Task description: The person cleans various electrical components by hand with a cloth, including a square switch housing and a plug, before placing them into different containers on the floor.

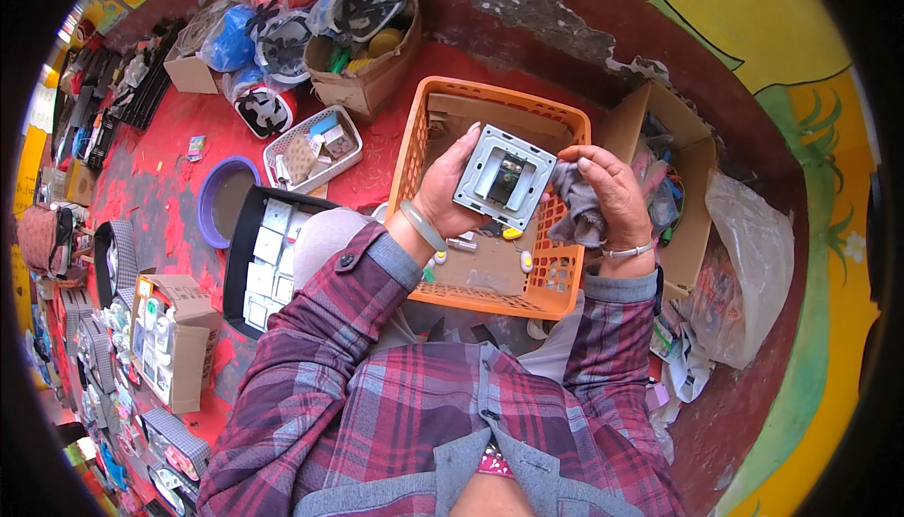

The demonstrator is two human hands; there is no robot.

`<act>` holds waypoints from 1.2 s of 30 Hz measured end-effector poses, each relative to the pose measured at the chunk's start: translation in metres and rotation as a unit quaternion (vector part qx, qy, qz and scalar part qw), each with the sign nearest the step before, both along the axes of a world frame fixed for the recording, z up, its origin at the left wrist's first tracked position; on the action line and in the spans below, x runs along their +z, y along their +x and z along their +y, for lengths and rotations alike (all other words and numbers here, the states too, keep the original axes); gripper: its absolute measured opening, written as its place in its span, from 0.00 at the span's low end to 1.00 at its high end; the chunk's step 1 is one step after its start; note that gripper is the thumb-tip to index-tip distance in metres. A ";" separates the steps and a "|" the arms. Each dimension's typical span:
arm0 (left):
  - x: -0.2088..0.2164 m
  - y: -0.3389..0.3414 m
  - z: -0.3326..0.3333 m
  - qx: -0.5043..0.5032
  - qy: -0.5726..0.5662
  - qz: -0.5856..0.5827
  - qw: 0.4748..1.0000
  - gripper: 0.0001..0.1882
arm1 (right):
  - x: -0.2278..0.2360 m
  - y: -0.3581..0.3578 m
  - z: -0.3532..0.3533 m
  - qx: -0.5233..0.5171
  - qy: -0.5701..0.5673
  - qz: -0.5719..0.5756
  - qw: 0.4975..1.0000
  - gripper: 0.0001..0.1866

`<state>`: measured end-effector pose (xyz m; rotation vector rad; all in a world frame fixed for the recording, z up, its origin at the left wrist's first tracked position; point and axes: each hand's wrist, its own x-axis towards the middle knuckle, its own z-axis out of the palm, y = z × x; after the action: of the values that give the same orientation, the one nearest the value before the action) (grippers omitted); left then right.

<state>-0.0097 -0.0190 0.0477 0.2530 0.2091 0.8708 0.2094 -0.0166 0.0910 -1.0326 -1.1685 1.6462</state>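
Observation:
My left hand (441,195) grips a square wall socket (482,178) by its left edge, with the pale grey back frame and the dark middle part turned up. Bunched in my right hand (617,195) is a grey cloth (577,208), close to the socket's right edge. Whether the cloth touches the socket I cannot tell. Both hands are above an orange plastic basket (499,89), which has cardboard inside and several small yellow and white pieces at its near end. My left hand and the socket hide part of the basket's inside.
Left of the basket stand a black bin (241,258) of white switch plates, a purple basin (205,204) and a white basket (328,174). Behind it is a carton (372,93) with bagged fans. On the right, an open carton (695,187) and a clear plastic bag (753,267) sit by the wall.

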 end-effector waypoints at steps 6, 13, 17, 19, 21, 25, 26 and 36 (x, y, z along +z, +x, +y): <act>-0.013 0.002 0.000 0.029 -0.003 0.091 0.995 0.20 | -0.012 -0.003 -0.002 0.089 -0.034 -0.053 0.994 0.10; -0.005 0.003 0.003 0.114 -0.021 0.075 0.990 0.33 | -0.028 -0.016 0.004 -0.125 -0.038 0.071 0.989 0.10; -0.016 0.021 -0.008 0.124 0.079 0.076 0.986 0.31 | -0.042 -0.038 0.001 -0.183 -0.056 0.121 0.974 0.11; -0.030 0.029 -0.008 0.133 0.114 0.069 0.982 0.26 | -0.054 -0.051 -0.003 -0.175 -0.046 0.124 0.976 0.11; -0.033 0.030 -0.008 0.190 0.077 0.098 0.974 0.19 | -0.059 -0.064 -0.009 -0.160 -0.056 0.132 0.977 0.10; -0.030 0.011 0.004 0.248 0.023 0.055 0.967 0.16 | -0.063 -0.068 -0.014 -0.053 -0.071 0.064 0.994 0.09; -0.025 0.007 0.007 0.263 0.026 0.035 0.964 0.17 | -0.059 -0.068 -0.016 -0.025 -0.076 0.050 0.996 0.08; -0.001 -0.010 0.014 0.253 0.026 0.019 0.967 0.32 | -0.032 -0.074 -0.026 0.097 -0.147 0.073 0.982 0.12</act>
<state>-0.0194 -0.0045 0.0469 0.2697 0.2945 1.3798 0.1353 -0.0431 0.0588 -0.9808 -0.9707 2.0593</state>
